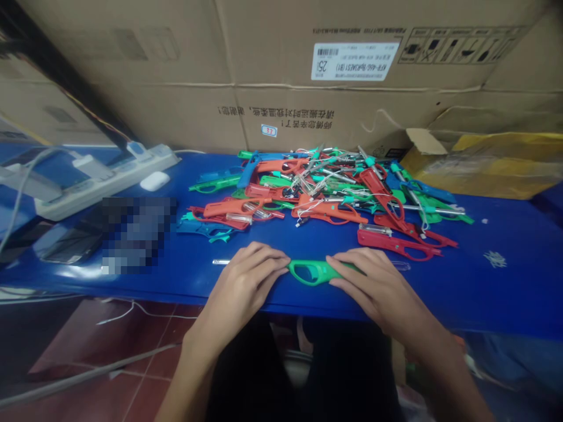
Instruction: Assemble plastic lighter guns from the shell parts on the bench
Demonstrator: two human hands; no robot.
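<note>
Plastic green handle shell (314,272) lies at the blue table's (505,293) near edge, likely light, stiff, slightly slick; left hand (250,278) and right hand (373,281) each pinch one end, clear of its open loop.

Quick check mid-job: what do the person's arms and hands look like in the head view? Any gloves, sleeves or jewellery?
Both are bare. The left hand and right hand wear no gloves, and no rings show on the fingers. Both forearms are uncovered down to the bottom edge of the picture, so no sleeve is in view. No watch, band, cable or marking shows on either wrist.
</note>
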